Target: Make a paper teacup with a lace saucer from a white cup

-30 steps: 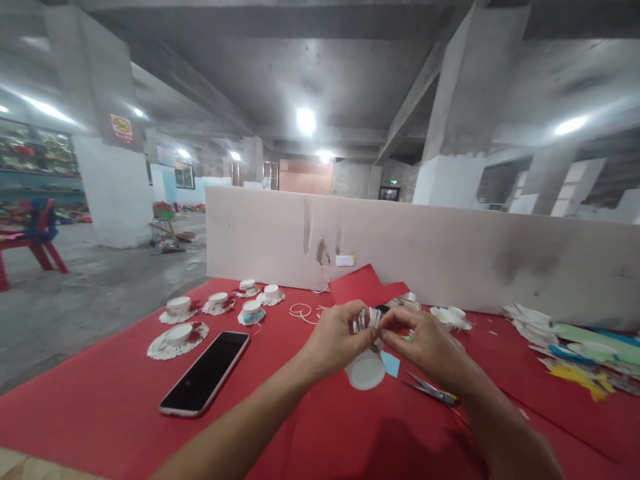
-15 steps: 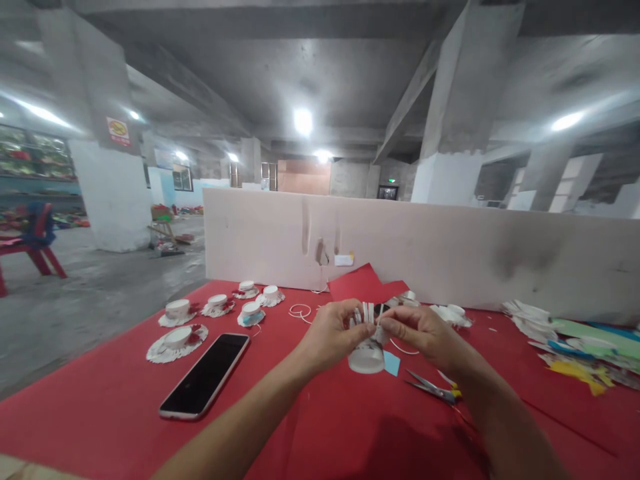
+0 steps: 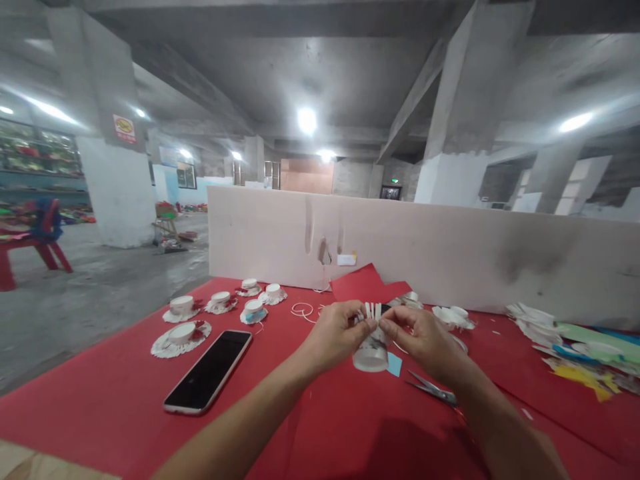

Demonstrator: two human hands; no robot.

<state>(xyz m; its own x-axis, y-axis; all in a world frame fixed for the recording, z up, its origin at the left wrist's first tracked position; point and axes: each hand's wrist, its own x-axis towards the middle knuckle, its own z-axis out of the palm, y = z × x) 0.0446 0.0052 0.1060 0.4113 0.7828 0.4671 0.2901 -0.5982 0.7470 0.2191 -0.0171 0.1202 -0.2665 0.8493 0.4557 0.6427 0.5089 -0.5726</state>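
A white paper cup (image 3: 371,359) hangs above the red table, its round base facing down and toward me. Its wall is cut into narrow strips that stand up at the top. My left hand (image 3: 340,332) is closed around the cup's left side, thumb across the strips. My right hand (image 3: 417,333) pinches a strip at the cup's right side between thumb and fingertips. Just below it lies a small light-blue paper square (image 3: 395,365). Scissors (image 3: 434,389) lie with their blades apart beside my right forearm, which hides their handles.
Several cut white cups with fringed rims, one of them (image 3: 181,335), stand at the left near a phone (image 3: 209,371). White cord (image 3: 302,309) and red paper (image 3: 367,285) lie behind my hands. Paper scraps (image 3: 583,380) are piled at the right. A pale foam panel (image 3: 260,233) borders the table's back.
My right fingers have shifted slightly along the strips at the cup's right side. The view has moved a little; both hands stay on the cup.
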